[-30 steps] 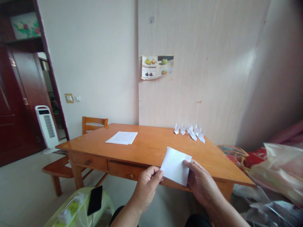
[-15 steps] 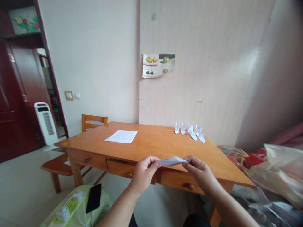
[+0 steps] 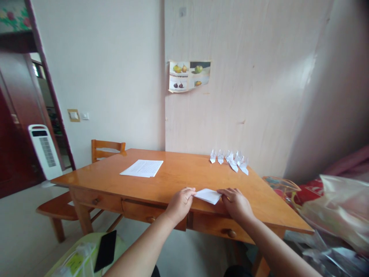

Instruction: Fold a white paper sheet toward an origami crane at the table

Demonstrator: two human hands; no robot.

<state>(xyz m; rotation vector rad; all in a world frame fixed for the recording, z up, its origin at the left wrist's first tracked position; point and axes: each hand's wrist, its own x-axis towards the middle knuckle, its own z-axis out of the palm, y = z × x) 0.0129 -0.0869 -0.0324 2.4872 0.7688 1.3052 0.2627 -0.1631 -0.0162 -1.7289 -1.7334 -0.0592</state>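
A folded piece of white paper lies flat or nearly flat at the front edge of the wooden table. My left hand pinches its left corner between thumb and fingers. On the opposite side, my right hand has closed fingers on the right corner. At the far right of the table stand several folded paper figures with pointed tips. A stack of lined paper sheets rests on the left part of the table, away from both hands.
A green-covered seat at lower left carries a black phone and a power strip with white cables. Plastic bags crowd the table's right side. A wooden chair stands behind the table, and a bench at its left.
Both hands have lowered the folded paper toward the tabletop, and its upper face now shows more. My view has shifted slightly to the right.
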